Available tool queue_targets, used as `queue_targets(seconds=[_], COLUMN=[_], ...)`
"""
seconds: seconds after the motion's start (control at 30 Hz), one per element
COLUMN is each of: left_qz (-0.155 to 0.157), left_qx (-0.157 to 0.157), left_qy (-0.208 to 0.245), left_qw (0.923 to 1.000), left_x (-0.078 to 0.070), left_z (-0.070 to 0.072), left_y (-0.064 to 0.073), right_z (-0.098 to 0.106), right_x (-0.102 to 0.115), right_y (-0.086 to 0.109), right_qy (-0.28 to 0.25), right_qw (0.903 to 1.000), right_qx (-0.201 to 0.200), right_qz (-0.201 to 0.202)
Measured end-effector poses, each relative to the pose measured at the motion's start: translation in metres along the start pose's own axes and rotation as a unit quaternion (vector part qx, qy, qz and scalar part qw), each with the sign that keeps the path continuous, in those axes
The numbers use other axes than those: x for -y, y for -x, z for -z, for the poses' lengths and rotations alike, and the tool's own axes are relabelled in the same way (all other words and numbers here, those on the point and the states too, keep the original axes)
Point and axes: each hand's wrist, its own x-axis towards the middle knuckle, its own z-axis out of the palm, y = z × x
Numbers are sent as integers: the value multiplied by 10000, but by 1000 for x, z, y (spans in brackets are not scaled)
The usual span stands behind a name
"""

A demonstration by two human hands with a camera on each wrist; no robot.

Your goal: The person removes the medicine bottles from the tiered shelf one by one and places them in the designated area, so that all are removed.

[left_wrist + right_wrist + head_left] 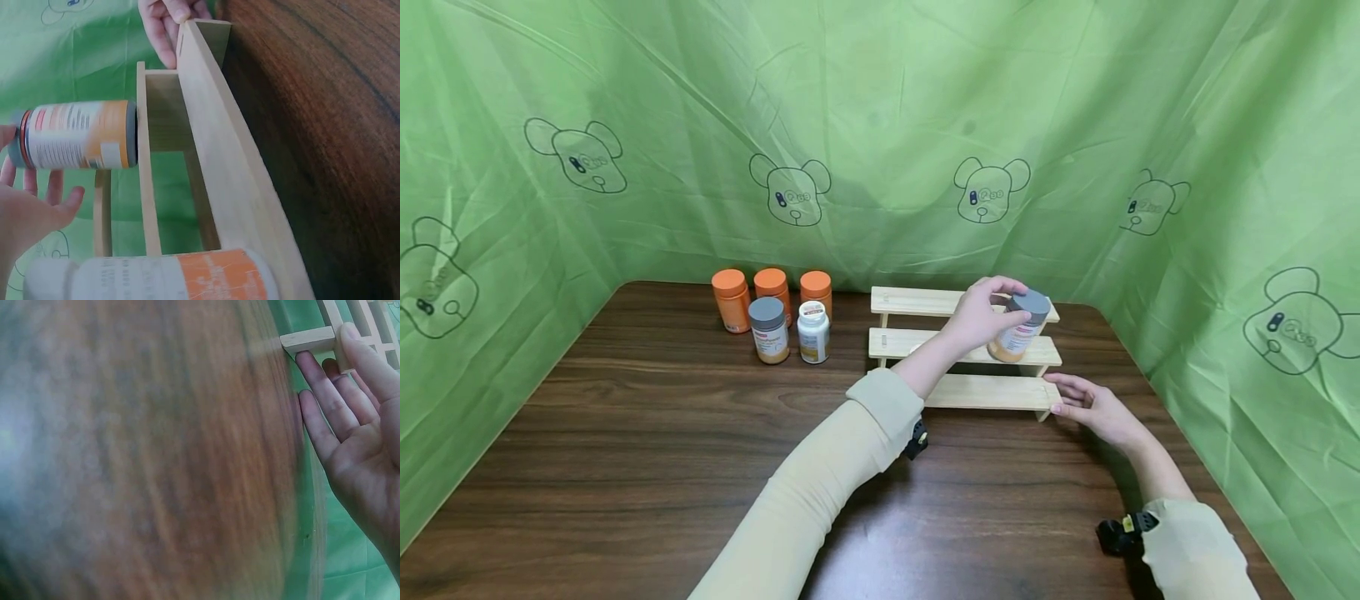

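The left hand [976, 315] grips a grey-lidded supplement jar [1017, 340] by its lid, thumb and fingers spread around it. The jar is upright at the right end of the middle step of a three-step wooden stand [992, 392]; in the left wrist view its base [132, 134] meets that step. At the stand's lower right corner, the right hand [1097, 410] holds the end of the front step, thumb on the board [342, 350] and fingers by its leg. A white bottle with an orange label [144, 278] stands on the stand, mostly hidden behind the left arm in the head view.
Left of the stand, several orange-lidded bottles [732, 302] stand at the back of the brown wooden table [625, 433]. Before them are another grey-lidded jar [769, 332] and a small white bottle [813, 335]. A green curtain [880, 125] encloses the back and sides.
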Motion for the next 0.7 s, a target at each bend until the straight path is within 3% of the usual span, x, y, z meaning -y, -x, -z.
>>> queue_targets(seconds=[0.2, 0.43, 0.7], left_qz=[64, 67, -43], left_qx=[308, 615, 594], left_qy=[-564, -222, -14], left_qw=[9979, 9978, 9982], left_x=[-2, 1, -1], left_z=[-1, -5, -9], left_y=[-1, -2, -1], right_z=[0, 0, 0], right_x=[0, 0, 1], right_y=[0, 0, 0], right_qy=[-2, 31, 231], right_qw=[10000, 10000, 9997], right_qx=[-25, 4, 20], right_qz=[0, 69, 53])
